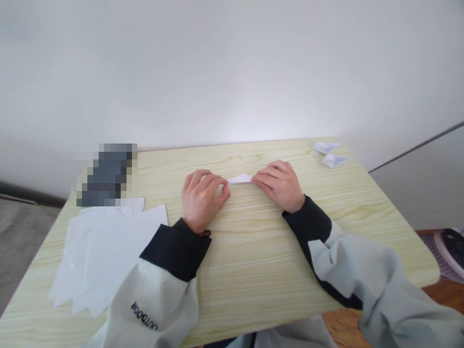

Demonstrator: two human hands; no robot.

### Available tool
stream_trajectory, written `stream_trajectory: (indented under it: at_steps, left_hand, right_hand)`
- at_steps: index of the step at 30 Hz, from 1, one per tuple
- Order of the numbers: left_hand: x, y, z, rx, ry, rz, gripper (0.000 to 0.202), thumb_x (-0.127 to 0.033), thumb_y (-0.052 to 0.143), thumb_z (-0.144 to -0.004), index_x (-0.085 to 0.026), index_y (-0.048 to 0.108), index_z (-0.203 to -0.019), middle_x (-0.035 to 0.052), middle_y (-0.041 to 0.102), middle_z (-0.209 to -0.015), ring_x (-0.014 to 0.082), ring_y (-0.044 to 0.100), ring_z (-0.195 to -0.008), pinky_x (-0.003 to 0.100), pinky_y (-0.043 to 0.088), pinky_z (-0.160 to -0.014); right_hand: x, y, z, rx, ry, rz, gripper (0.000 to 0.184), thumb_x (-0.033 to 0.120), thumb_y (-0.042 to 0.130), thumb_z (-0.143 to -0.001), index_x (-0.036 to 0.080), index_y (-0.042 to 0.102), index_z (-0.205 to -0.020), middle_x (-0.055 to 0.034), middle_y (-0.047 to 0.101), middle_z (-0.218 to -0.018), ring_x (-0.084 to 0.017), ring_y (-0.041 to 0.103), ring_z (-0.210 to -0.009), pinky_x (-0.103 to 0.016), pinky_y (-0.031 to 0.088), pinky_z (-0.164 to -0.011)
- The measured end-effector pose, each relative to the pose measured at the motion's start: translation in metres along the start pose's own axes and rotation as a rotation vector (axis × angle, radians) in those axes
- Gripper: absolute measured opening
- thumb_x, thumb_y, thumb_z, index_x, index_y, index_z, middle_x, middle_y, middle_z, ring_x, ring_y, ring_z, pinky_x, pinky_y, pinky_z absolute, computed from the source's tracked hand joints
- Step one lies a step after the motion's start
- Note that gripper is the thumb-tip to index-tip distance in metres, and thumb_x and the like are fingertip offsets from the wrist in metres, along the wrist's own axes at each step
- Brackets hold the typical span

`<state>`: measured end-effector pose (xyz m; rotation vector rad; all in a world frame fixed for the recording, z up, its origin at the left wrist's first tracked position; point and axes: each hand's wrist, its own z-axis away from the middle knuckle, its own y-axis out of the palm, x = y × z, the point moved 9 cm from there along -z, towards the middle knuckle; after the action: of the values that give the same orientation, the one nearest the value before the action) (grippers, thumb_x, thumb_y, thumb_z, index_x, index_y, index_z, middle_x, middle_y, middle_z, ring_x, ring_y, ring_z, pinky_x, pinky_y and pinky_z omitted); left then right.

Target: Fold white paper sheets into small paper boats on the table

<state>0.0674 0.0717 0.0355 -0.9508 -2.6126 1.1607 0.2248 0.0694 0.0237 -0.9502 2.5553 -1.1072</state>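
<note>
Between my two hands, over the middle of the table, is a small piece of folded white paper (pixel 240 179). It looks narrow, with a low peak in its middle. My left hand (pixel 203 197) pinches its left end between thumb and fingertips. At the other end, the fingers of my right hand (pixel 280 183) are closed on the paper, the right thumb being hidden beneath. Both ends of the paper are covered by my fingers.
Loose white sheets (pixel 112 251) lie overlapping on the left of the wooden table (pixel 246 270). Behind them is a dark pixelated object (pixel 107 174). Two folded paper pieces (pixel 333 160) rest at the back right. A wall (pixel 232 72) stands behind; a mesh basket (pixel 435 249) is beyond the right edge.
</note>
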Motion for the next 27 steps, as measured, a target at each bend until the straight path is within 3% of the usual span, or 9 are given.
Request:
stream_trajectory:
  at_steps: [5,9,15,20,24,27]
  left_hand:
    - [0.008,-0.004,0.002,-0.025,-0.04,-0.007,0.011,-0.014,0.06,-0.079,-0.021,0.068,-0.076,0.0005,0.072,-0.079,0.0214,0.06,-0.086,0.036,0.044,-0.077]
    - [0.006,0.001,0.003,0.028,-0.028,0.02,0.011,-0.016,0.059,-0.081,-0.021,0.068,-0.08,0.0009,0.072,-0.083,0.0207,0.06,-0.088,0.035,0.046,-0.079]
    - [0.002,0.012,0.003,0.133,-0.011,0.045,0.025,-0.021,0.059,-0.083,-0.022,0.067,-0.106,0.0044,0.069,-0.1,0.0216,0.058,-0.096,0.035,0.048,-0.084]
    - [-0.002,0.01,0.003,0.114,0.049,0.105,0.017,-0.021,0.059,-0.086,-0.028,0.071,-0.095,0.0027,0.068,-0.098,0.0187,0.057,-0.092,0.032,0.049,-0.081]
    - [0.002,0.004,0.002,0.055,0.033,0.101,0.018,-0.02,0.059,-0.086,-0.03,0.072,-0.095,0.0033,0.066,-0.092,0.018,0.056,-0.088,0.032,0.048,-0.077]
    - [0.001,0.004,0.002,0.046,0.049,0.108,0.017,-0.02,0.059,-0.086,-0.029,0.072,-0.094,0.0034,0.065,-0.088,0.0176,0.055,-0.085,0.031,0.048,-0.075]
  right_hand:
    - [-0.011,-0.007,0.003,-0.051,0.045,0.048,0.013,0.028,0.061,-0.087,0.024,0.072,-0.081,0.0008,0.073,-0.084,-0.017,0.053,-0.084,-0.033,0.039,-0.077]
    - [-0.011,-0.005,0.003,-0.045,0.035,0.044,0.013,0.028,0.061,-0.087,0.025,0.072,-0.081,0.0004,0.073,-0.085,-0.017,0.053,-0.085,-0.033,0.04,-0.077]
    - [-0.002,-0.002,0.002,-0.03,0.031,-0.021,0.012,0.026,0.061,-0.087,0.026,0.072,-0.083,-0.0009,0.072,-0.086,-0.017,0.053,-0.085,-0.033,0.04,-0.078]
    - [0.006,0.003,-0.002,0.026,0.02,-0.12,0.012,0.022,0.059,-0.087,0.025,0.07,-0.086,-0.0019,0.069,-0.088,-0.017,0.055,-0.083,-0.033,0.043,-0.078]
    - [-0.003,0.007,-0.003,0.062,0.142,-0.199,0.016,0.017,0.057,-0.084,0.022,0.067,-0.097,-0.0061,0.064,-0.097,-0.021,0.057,-0.093,-0.036,0.046,-0.083]
    - [-0.009,0.005,-0.002,0.022,0.197,-0.27,0.016,0.014,0.055,-0.083,0.022,0.066,-0.092,-0.0066,0.06,-0.096,-0.02,0.057,-0.092,-0.035,0.048,-0.081]
